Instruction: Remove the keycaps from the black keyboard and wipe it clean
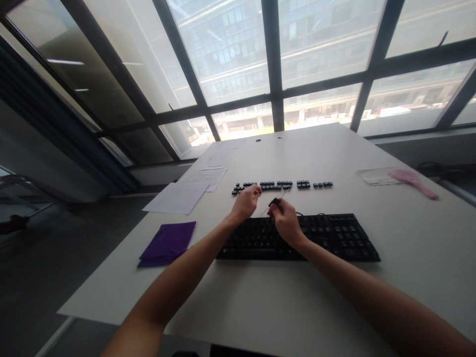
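A black keyboard [334, 238] lies on the white table [260, 307] in front of me. Beyond it, removed black keycaps [282, 185] are laid out in a row. My right hand [285, 221] hovers over the keyboard's upper left part, fingers pinched on a small black keycap puller with a thin wire loop [275, 201]. My left hand [246, 202] is just behind the keyboard, its fingers curled and pinched near the row of keycaps; whatever they hold is too small to see.
A folded purple cloth [168, 243] lies at the left of the keyboard. Sheets of paper [178, 197] sit at the back left. A pink brush [412, 181] and a clear packet [375, 175] lie at the right. Large windows stand behind the table.
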